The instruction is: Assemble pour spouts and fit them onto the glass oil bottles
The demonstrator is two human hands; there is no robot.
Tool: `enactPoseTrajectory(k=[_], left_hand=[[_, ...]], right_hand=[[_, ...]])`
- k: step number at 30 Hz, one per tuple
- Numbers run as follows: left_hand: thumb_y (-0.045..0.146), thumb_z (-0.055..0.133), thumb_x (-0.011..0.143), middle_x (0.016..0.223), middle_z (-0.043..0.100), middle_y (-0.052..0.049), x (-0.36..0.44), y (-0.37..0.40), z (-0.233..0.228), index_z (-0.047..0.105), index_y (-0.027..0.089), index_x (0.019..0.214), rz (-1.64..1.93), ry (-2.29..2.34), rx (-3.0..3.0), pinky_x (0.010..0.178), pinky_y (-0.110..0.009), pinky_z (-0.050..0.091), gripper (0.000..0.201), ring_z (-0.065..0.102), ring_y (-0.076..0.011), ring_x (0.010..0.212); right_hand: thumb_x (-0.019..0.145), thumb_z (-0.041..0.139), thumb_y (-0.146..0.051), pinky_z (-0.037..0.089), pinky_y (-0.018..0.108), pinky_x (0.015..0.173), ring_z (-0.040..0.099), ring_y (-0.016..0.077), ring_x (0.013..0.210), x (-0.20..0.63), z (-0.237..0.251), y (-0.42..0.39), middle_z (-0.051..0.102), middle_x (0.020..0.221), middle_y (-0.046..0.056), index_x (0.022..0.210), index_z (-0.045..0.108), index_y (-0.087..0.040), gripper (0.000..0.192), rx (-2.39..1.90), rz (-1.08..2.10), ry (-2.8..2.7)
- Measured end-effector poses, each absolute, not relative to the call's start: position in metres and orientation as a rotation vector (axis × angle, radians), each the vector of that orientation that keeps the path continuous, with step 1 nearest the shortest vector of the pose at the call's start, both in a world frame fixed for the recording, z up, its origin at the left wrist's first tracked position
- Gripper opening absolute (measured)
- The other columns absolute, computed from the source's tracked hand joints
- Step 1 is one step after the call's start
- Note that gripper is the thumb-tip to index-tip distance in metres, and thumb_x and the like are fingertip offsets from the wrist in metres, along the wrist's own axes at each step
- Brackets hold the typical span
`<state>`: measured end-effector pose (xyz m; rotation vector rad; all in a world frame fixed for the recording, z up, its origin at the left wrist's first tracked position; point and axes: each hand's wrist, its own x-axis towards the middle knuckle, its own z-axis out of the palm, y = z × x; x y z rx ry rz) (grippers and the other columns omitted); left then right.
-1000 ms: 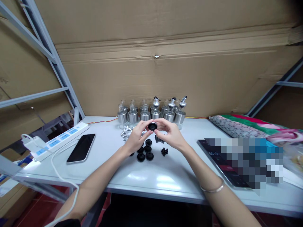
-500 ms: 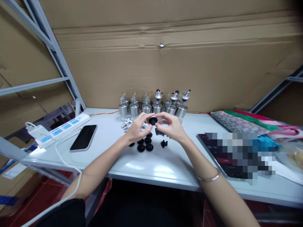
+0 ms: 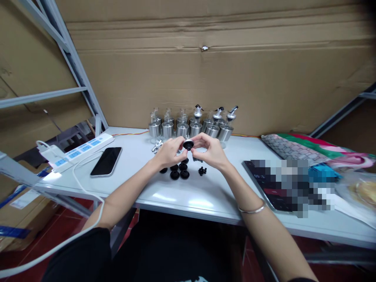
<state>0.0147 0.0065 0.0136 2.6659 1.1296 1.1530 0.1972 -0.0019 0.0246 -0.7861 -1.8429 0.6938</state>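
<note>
My left hand [image 3: 171, 152] and my right hand [image 3: 210, 152] meet above the table, both closed at the fingertips around a black ribbed pourer stopper [image 3: 188, 145]. A silver part shows at its top, and the ribbed end faces me. Beneath my hands lie several loose black stoppers [image 3: 175, 175]. A little cluster of small black pieces [image 3: 202, 171] sits to their right. Silver spout parts [image 3: 157, 146] lie beyond my left hand, partly covered by it. More dark pieces [image 3: 197, 159] are half hidden under my right hand.
Glass bottles with metal sleeves [image 3: 182, 130] stand in rows at the back; three carry pourers [image 3: 217, 113]. To the left are a phone [image 3: 106, 161] and a power strip [image 3: 84, 150] with a white cable. A second phone [image 3: 264, 184] and colourful cloth [image 3: 320, 147] lie right.
The stopper has tipped slightly between my fingers, showing more silver on top. My left fingers have shifted a little around it. The whole view has moved slightly.
</note>
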Motion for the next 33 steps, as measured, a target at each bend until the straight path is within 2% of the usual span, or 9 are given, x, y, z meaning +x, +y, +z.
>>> enactPoseTrajectory(k=[5,11,14,18,21,27,30,33], left_hand=[[0.032,0.044,0.071,0.056,0.044,0.004,0.014,0.008,0.013,0.034,0.021,0.066,1.155,1.078,2.656,0.064,-0.028,0.036,0.016,0.04,-0.0129,0.053],[0.029,0.045,0.07,0.053,0.039,0.005,0.018,0.006,0.01,0.033,0.02,0.063,1.24,1.124,2.696,0.068,-0.03,0.036,0.016,0.036,-0.0123,0.053],[0.028,0.046,0.071,0.053,0.041,0.006,0.017,0.008,0.009,0.037,0.02,0.064,1.267,1.098,2.738,0.067,-0.029,0.035,0.014,0.036,-0.0117,0.053],[0.026,0.048,0.075,0.065,0.052,0.004,0.015,0.013,0.004,0.048,0.019,0.078,1.312,1.074,2.756,0.07,-0.029,0.037,0.007,0.046,-0.0109,0.055],[0.024,0.047,0.082,0.085,0.059,-0.001,0.014,0.015,0.001,0.049,0.017,0.096,1.4,0.973,2.739,0.072,-0.029,0.04,0.016,0.055,-0.011,0.063],[0.018,0.044,0.086,0.104,0.054,-0.007,0.016,0.014,0.0,0.043,0.019,0.114,1.486,0.764,2.735,0.076,-0.028,0.047,0.028,0.056,-0.0122,0.075],[0.017,0.045,0.087,0.106,0.051,-0.008,0.017,0.014,-0.001,0.042,0.02,0.117,1.484,0.73,2.771,0.078,-0.029,0.048,0.031,0.056,-0.0151,0.086],[0.015,0.047,0.085,0.106,0.048,-0.007,0.019,0.015,-0.003,0.043,0.022,0.118,1.463,0.743,2.853,0.08,-0.03,0.049,0.033,0.055,-0.0173,0.093]], right_hand=[[0.063,0.063,-0.018,0.056,0.033,0.072,0.067,0.0171,0.069,0.196,0.024,-0.001,0.068,0.074,0.002,0.083,0.06,-0.018,0.02,-0.803,0.677,-1.888],[0.064,0.062,-0.019,0.054,0.029,0.069,0.066,0.0157,0.068,0.199,0.022,0.001,0.067,0.072,0.001,0.081,0.059,-0.018,0.017,-0.802,0.663,-1.904],[0.065,0.062,-0.019,0.054,0.029,0.069,0.066,0.0158,0.068,0.2,0.021,0.002,0.067,0.072,0.001,0.082,0.059,-0.019,0.017,-0.794,0.677,-1.899],[0.065,0.063,-0.02,0.055,0.031,0.075,0.068,0.0172,0.075,0.201,0.021,0.004,0.07,0.082,0.003,0.083,0.057,-0.019,0.019,-0.769,0.706,-1.856],[0.065,0.067,-0.023,0.054,0.035,0.08,0.067,0.0179,0.079,0.201,0.02,0.006,0.069,0.086,0.004,0.082,0.055,-0.02,0.021,-0.761,0.719,-1.819],[0.063,0.073,-0.026,0.054,0.036,0.081,0.064,0.0178,0.083,0.201,0.02,0.008,0.068,0.09,0.005,0.077,0.055,-0.02,0.023,-0.733,0.763,-1.758],[0.065,0.073,-0.029,0.054,0.035,0.081,0.064,0.0192,0.088,0.201,0.021,0.009,0.068,0.091,0.005,0.08,0.062,-0.019,0.021,-0.722,0.816,-1.741],[0.07,0.069,-0.037,0.053,0.034,0.077,0.064,0.0189,0.085,0.202,0.022,0.01,0.069,0.089,0.005,0.084,0.067,-0.018,0.023,-0.765,0.887,-1.721]])
